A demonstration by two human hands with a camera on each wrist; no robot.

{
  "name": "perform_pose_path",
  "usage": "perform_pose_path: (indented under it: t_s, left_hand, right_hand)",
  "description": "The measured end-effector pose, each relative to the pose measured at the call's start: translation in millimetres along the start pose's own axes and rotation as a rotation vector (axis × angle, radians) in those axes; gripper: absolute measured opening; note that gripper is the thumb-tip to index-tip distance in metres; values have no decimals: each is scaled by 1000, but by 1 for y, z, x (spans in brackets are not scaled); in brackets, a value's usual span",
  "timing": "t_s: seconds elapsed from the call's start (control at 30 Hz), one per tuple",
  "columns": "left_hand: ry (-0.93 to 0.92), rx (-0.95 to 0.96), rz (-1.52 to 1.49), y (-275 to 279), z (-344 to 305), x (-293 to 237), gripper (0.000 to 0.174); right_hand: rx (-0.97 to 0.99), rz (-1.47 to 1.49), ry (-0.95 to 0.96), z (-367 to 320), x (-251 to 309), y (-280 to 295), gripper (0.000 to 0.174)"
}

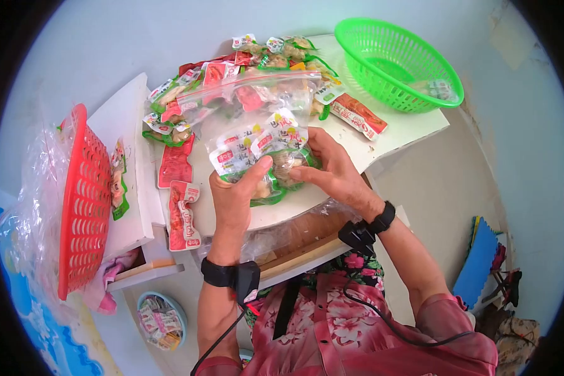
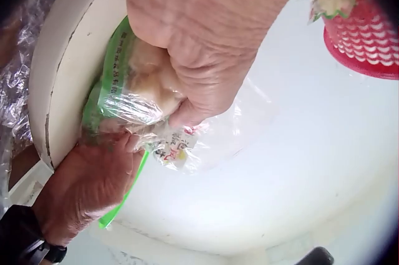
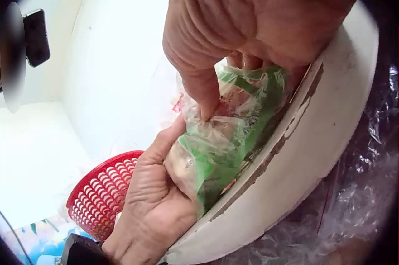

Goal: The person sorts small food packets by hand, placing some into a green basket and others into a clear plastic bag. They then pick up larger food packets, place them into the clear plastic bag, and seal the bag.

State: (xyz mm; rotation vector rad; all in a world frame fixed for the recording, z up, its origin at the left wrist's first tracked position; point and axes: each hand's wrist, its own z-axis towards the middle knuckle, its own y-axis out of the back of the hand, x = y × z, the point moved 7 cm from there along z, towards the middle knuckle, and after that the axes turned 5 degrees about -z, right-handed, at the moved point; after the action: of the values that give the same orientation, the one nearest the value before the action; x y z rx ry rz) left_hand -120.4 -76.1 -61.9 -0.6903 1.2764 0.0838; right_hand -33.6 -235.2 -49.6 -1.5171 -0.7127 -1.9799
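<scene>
Both hands hold two snack packets side by side over the front of the white table. Each packet has a white printed top, a clear window with pale food, and a green lower edge. My left hand grips the left packet, thumb across its front. On the other side, my right hand holds the right packet, thumb pressing its clear part and fingers behind. Close up in the right wrist view, the packets' green edges overlap near the table rim. Just beyond them lies a clear zip bag.
Several green-and-white packets and red packets are heaped along the table's back and left. A green basket stands at back right, holding a packet. At left, a red basket stands on edge. Below is an open drawer.
</scene>
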Motion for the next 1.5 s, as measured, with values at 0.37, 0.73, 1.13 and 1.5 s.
perform_pose_path:
  t_s: [0.37, 0.73, 1.13, 1.5]
  left_hand:
    - [51, 126, 98, -7, -9, -8, 36]
    - [-73, 237, 229, -19, -20, -25, 41]
    - [-203, 196, 375, -22, -2, -55, 34]
    - [-396, 179, 292, -41, 31, -127, 23]
  right_hand:
    - [146, 147, -57, 5, -5, 6, 65]
    - [102, -77, 30, -4, 33, 19, 62]
    - [65, -115, 186, 31, 56, 32, 15]
    - [56, -293, 193, 58, 137, 60, 16]
